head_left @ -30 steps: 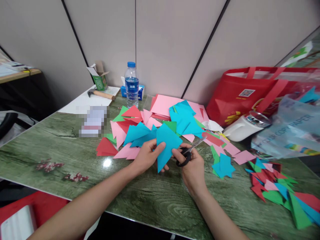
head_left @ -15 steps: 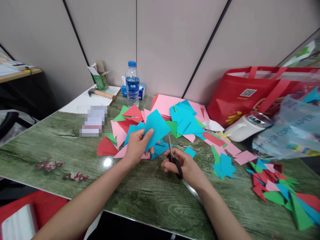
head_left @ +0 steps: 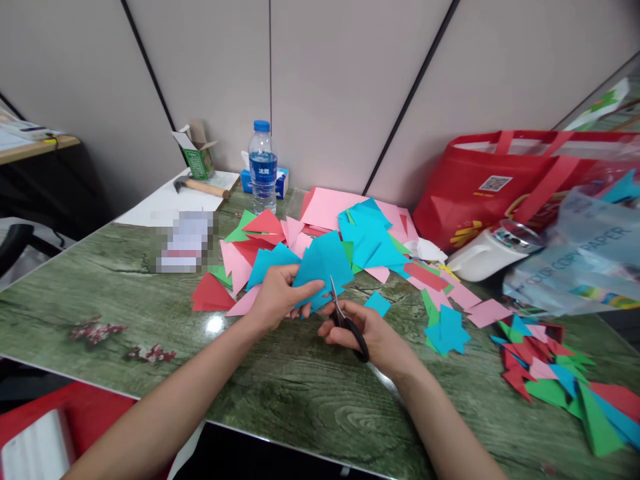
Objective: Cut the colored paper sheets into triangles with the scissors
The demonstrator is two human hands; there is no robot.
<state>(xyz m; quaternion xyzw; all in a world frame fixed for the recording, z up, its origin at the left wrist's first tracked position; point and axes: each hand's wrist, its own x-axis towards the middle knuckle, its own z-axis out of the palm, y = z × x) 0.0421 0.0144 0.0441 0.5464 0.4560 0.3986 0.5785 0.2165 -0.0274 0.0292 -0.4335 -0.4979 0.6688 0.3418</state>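
Between the thumb and fingers of my left hand [head_left: 280, 297] is a piece of blue paper [head_left: 325, 261], tilted up over the table. My right hand [head_left: 363, 327] is wrapped round black-handled scissors [head_left: 339, 313]. Their blades point up and reach the lower right edge of the blue paper; whether they bite into it I cannot tell. Behind both hands lie loose blue paper pieces [head_left: 367, 233], a red piece [head_left: 213, 293] and pink sheets [head_left: 330, 207]. A small blue square [head_left: 378, 304] rests just right of the scissors.
Cut scraps [head_left: 545, 360] are heaped at the right. Behind them stand a red bag [head_left: 465, 180], a white mug [head_left: 485, 257] on its side and a plastic paper wrapper [head_left: 575, 260]. A water bottle [head_left: 263, 170], a hammer [head_left: 205, 187] and a blurred phone-like object [head_left: 187, 240] are further left.
My left hand has brought the blue paper right and down, turning it toward the scissors. The blade tips, formerly apart from the paper, now overlap its edge. My right hand has barely moved.
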